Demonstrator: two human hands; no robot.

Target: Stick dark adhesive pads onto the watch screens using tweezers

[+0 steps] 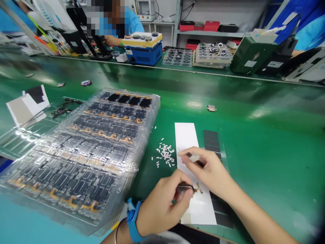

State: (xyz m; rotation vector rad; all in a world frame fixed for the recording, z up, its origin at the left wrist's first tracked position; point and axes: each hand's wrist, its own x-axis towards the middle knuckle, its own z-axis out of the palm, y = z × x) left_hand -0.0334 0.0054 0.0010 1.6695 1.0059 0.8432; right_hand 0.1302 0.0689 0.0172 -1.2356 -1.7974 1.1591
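Observation:
My left hand (166, 201), with a blue strap on its wrist, is closed around a small dark display module (185, 187). An orange flex cable (198, 189) sticks out from the module's right side. Just above and to the right, my right hand (207, 167) has its thumb and forefinger close together in a pinch. What they hold, if anything, is too small to make out. Both hands are over a long white sheet (186, 135). Left of the sheet lies a scatter of tiny pale pieces (165, 152).
A stack of clear trays (149, 135) with rows of display modules and orange cables stands at left. Dark strips (212, 139) lie right of the sheet. Farther back are a small square part (211, 107), a blue machine (144, 54) and a person in blue (134, 22).

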